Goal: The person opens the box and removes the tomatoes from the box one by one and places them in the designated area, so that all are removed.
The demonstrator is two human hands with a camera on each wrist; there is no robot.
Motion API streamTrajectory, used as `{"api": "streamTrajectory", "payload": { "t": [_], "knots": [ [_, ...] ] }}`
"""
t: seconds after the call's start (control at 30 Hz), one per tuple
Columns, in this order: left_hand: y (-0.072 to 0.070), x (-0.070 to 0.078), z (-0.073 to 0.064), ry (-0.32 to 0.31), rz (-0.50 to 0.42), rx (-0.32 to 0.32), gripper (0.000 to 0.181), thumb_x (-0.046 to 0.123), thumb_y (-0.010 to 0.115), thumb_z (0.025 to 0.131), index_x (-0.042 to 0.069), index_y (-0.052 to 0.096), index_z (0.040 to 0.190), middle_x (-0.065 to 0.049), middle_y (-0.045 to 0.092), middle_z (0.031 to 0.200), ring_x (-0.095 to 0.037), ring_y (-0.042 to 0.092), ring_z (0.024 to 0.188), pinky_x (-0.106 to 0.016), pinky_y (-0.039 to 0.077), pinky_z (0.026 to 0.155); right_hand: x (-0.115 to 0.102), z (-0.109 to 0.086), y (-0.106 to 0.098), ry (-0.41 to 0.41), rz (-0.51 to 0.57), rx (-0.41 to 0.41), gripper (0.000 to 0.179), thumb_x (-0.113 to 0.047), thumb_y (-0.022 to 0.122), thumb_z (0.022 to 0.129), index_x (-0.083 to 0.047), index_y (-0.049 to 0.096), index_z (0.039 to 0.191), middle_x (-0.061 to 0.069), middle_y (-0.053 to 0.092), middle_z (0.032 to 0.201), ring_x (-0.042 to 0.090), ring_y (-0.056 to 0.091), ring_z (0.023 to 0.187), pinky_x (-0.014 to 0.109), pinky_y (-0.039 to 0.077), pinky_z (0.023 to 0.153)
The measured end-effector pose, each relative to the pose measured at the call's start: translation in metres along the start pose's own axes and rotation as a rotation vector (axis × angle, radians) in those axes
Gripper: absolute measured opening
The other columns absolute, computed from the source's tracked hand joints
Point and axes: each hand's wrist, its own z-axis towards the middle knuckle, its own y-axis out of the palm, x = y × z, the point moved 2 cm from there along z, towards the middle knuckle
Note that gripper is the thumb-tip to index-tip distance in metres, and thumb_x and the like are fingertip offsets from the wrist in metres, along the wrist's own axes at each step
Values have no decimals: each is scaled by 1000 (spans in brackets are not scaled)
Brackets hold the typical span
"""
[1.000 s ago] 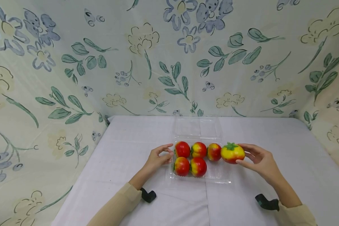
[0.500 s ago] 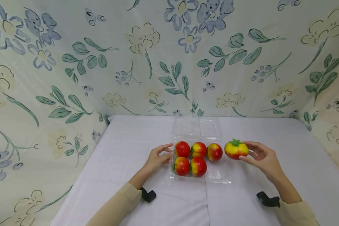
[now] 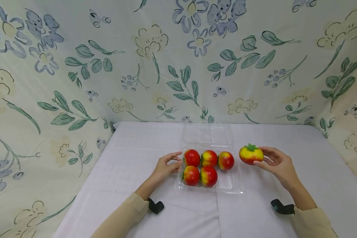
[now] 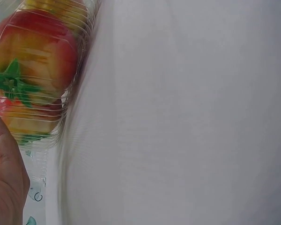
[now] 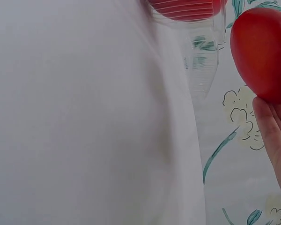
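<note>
My right hand (image 3: 278, 164) holds a red-and-yellow tomato (image 3: 251, 154) with a green leafy top, between thumb and fingers, just right of a clear plastic box (image 3: 228, 189). In the right wrist view, the tomato's red underside (image 5: 263, 54) shows above the fingertips. Several similar tomatoes sit in the box: three in the back row, including a right-hand one (image 3: 226, 160), and two in front, including a red one (image 3: 209, 176). The front right spot shows bare plastic. At the box's left wall, my left hand (image 3: 167, 166) grips the edge with bent fingers and thumb.
The box's clear lid (image 3: 207, 134) lies folded back behind it. A white cloth (image 3: 142, 142) covers the table, and a floral curtain (image 3: 172, 59) rises at the back and sides. Black wrist mounts (image 3: 282, 207) stick out by both sleeves.
My right hand has lifted the tomato away from the box's right side, moving right and slightly back. My left hand and the other tomatoes have stayed in place.
</note>
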Motion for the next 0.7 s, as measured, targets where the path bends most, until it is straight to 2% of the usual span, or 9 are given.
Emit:
{"api": "streamTrajectory", "payload": {
  "t": [0.3, 0.5, 0.7],
  "knots": [
    [1, 1, 0, -3, 7, 2, 44, 14, 72, 93, 10, 62, 136, -9, 61, 106, -14, 67, 71, -28, 60, 74, 7, 5, -4, 65, -14, 22, 56, -14, 80, 86, 2, 53, 133, 2, 55, 129, -6, 49, 113, 8, 46, 86],
    [1, 1, 0, -12, 2, 2, 44, 14, 72, 93, 11, 62, 136, -9, 61, 107, -14, 67, 72, -28, 59, 75, 11, 9, -7, 72, -37, 27, 57, -16, 79, 87, 3, 52, 133, 13, 53, 132, 2, 51, 114, 8, 46, 86],
    [0, -1, 0, -6, 1, -5, 44, 14, 71, 94, 9, 61, 136, -9, 61, 106, -14, 67, 72, -28, 59, 75, 18, 13, -7, 122, -33, 54, 56, -16, 81, 86, 1, 53, 132, 12, 54, 131, -3, 50, 111, 6, 47, 83]
  ]
}}
